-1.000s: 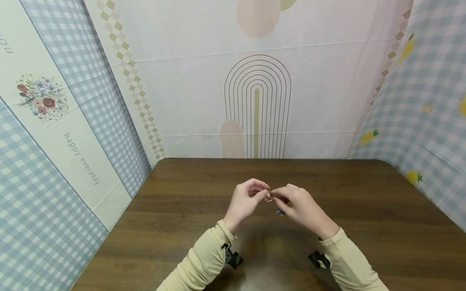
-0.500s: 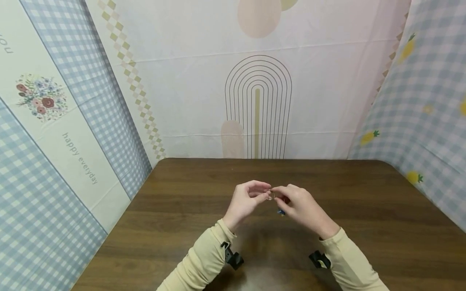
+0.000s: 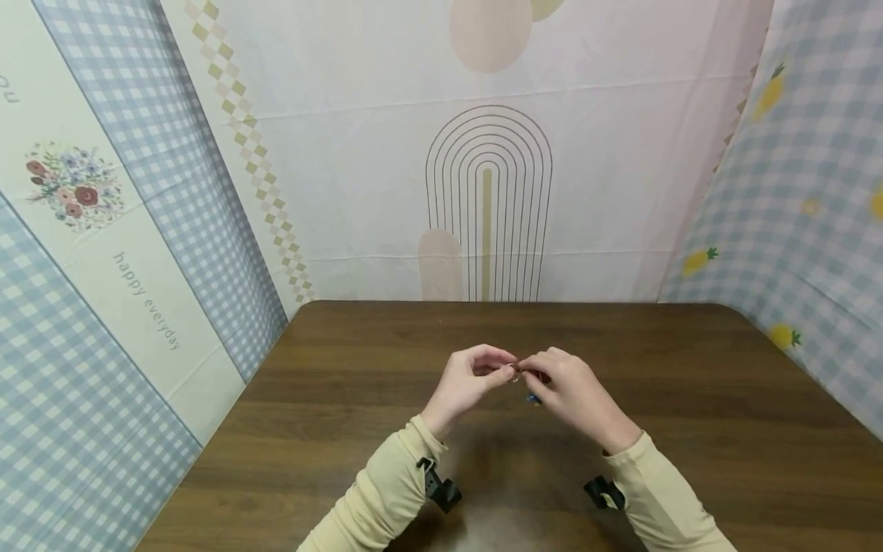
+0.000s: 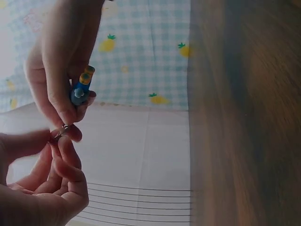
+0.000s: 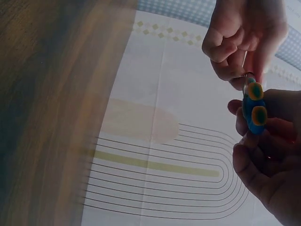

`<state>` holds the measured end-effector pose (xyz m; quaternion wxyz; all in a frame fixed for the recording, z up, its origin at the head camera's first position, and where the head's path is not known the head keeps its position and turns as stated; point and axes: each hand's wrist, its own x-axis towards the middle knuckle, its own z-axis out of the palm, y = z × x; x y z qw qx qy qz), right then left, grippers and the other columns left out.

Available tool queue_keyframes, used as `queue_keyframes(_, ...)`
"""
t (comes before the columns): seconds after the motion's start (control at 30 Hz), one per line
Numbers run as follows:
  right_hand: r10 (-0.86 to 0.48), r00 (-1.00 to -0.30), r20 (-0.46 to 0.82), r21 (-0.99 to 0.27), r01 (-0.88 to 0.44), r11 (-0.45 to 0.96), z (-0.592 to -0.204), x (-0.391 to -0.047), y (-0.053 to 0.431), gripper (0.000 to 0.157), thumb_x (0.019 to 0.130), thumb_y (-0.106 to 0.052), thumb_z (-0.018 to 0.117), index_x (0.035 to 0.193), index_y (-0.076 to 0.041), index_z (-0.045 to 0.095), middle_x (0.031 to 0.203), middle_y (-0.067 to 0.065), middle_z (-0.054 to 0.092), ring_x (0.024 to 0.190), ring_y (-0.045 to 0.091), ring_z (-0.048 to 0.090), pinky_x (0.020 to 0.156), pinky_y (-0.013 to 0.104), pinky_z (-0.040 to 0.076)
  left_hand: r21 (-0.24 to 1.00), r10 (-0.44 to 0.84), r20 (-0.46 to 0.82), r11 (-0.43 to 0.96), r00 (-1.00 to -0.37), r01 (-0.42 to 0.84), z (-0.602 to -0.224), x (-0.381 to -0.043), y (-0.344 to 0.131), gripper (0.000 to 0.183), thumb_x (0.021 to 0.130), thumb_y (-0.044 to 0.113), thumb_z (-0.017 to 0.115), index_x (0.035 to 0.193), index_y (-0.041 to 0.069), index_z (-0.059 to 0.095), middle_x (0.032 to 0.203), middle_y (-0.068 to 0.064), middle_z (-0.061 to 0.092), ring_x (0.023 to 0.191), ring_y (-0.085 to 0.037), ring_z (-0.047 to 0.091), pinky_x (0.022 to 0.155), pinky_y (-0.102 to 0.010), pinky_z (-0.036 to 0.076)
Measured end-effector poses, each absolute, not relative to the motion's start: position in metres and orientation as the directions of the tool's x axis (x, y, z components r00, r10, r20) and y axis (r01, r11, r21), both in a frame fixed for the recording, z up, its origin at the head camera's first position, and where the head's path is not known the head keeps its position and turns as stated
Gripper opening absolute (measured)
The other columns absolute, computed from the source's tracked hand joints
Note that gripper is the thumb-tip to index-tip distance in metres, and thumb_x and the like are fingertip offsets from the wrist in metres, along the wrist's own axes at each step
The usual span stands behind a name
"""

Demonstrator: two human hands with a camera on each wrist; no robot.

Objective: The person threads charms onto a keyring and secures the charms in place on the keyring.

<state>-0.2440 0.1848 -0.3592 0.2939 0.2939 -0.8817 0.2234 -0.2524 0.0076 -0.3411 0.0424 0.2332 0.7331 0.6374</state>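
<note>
Thumb and index finger of my left hand [image 3: 465, 383] pinch a small metal key ring [image 3: 515, 373] in the head view. From the right, my right hand [image 3: 571, 392] meets it, its thumb and fingertips pinching the keychain close to that ring. A blue charm [image 3: 533, 399] with orange-and-green round ends dangles under the right fingers; the right wrist view shows this charm [image 5: 256, 110] larger, against the right hand. In the left wrist view the fingertips of both hands nearly touch around the shiny ring [image 4: 60, 133]. Fingers hide most of the metal.
Both hands are above a brown wooden table [image 3: 345, 429]. Behind it hangs a pale patterned cloth [image 3: 359, 192], with blue checked cloths at the left and right. Black wrist cameras [image 3: 441, 491] are strapped over beige sleeves.
Both hands stay nearly in place, shifting only slightly. The right fingertips have closed in beside the left ones, and less of the ring shows between them.
</note>
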Motion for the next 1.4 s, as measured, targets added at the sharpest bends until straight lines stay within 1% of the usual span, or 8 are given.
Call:
queue_keyframes(0.13,-0.352,-0.676,0.648,-0.258,-0.629,0.733,-0.359,-0.244,0.185,0.010,0.079,-0.007,0.064,0.087,-0.011,0.067,0.073,-0.004,0.063,0.065,0.002,0.049,0.055,0.018,0.044,0.959,0.357,0.228,0.080,-0.906,0.273,-0.340,-0.251,0.008,0.021,0.079,0.003,0.065,0.099,-0.004,0.062,0.094,-0.023,0.064,0.077,-0.016,0.063,0.068,-0.020,0.049)
queue_keyframes(0.27,-0.351,-0.682,0.642,-0.265,-0.626,0.733,-0.358,-0.244,0.185,0.014,0.078,-0.007,0.064,0.092,-0.012,0.065,0.069,-0.008,0.057,0.063,0.000,0.048,0.055,0.016,0.043,0.951,0.319,0.264,0.070,-0.910,0.301,-0.340,-0.251,0.008,0.019,0.081,0.001,0.062,0.098,-0.005,0.063,0.095,-0.025,0.064,0.084,-0.031,0.064,0.069,-0.026,0.051)
queue_keyframes(0.37,-0.362,-0.666,0.652,-0.256,-0.643,0.722,-0.359,-0.244,0.185,0.016,0.077,-0.005,0.064,0.092,-0.011,0.066,0.068,-0.010,0.057,0.063,0.001,0.049,0.055,0.016,0.043,0.949,0.311,0.282,0.053,-0.908,0.312,-0.340,-0.251,0.008,0.018,0.082,0.001,0.060,0.098,-0.007,0.064,0.096,-0.026,0.064,0.088,-0.039,0.061,0.065,-0.022,0.050)
queue_keyframes(0.6,-0.392,-0.622,0.678,-0.219,-0.680,0.700,-0.360,-0.240,0.182,0.011,0.076,-0.005,0.066,0.084,-0.013,0.067,0.071,-0.008,0.061,0.064,0.003,0.049,0.055,0.015,0.043,0.931,0.310,0.301,0.110,-0.902,0.349,-0.362,-0.266,0.007,0.010,0.082,0.009,0.063,0.089,0.005,0.070,0.086,-0.015,0.069,0.079,-0.025,0.066,0.059,-0.018,0.047)
queue_keyframes(0.77,-0.397,-0.616,0.681,-0.220,-0.688,0.692,-0.360,-0.237,0.179,0.011,0.076,-0.005,0.067,0.082,-0.013,0.067,0.069,-0.010,0.059,0.063,0.001,0.047,0.054,0.014,0.041,0.932,0.334,0.308,0.081,-0.891,0.353,-0.362,-0.264,0.006,0.013,0.082,0.010,0.062,0.092,0.003,0.067,0.086,-0.016,0.069,0.077,-0.023,0.065,0.061,-0.019,0.048)
queue_keyframes(1.0,-0.370,-0.653,0.660,-0.256,-0.659,0.707,-0.361,-0.234,0.177,0.021,0.077,-0.004,0.064,0.096,-0.013,0.064,0.068,-0.011,0.054,0.062,-0.001,0.046,0.055,0.015,0.042,0.965,0.344,0.245,0.002,-0.907,0.261,-0.362,-0.261,0.004,0.023,0.075,0.004,0.069,0.098,0.002,0.063,0.088,-0.019,0.065,0.072,-0.009,0.062,0.065,-0.022,0.051)
queue_keyframes(1.27,-0.382,-0.637,0.670,-0.225,-0.665,0.712,-0.360,-0.233,0.175,0.022,0.076,-0.005,0.065,0.097,-0.013,0.064,0.067,-0.012,0.051,0.061,0.005,0.047,0.055,0.015,0.040,0.968,0.277,0.245,-0.021,-0.929,0.249,-0.350,-0.253,0.002,0.024,0.076,-0.002,0.065,0.100,-0.008,0.061,0.094,-0.027,0.065,0.083,-0.035,0.065,0.058,-0.019,0.048)
queue_keyframes(1.4,-0.384,-0.626,0.679,-0.209,-0.666,0.716,-0.359,-0.231,0.174,0.020,0.075,-0.004,0.066,0.094,-0.012,0.065,0.069,-0.010,0.053,0.062,0.004,0.047,0.054,0.015,0.041,0.966,0.285,0.250,-0.005,-0.925,0.260,-0.342,-0.245,0.000,0.022,0.077,-0.002,0.065,0.098,-0.010,0.061,0.092,-0.028,0.065,0.084,-0.041,0.063,0.058,-0.018,0.048)
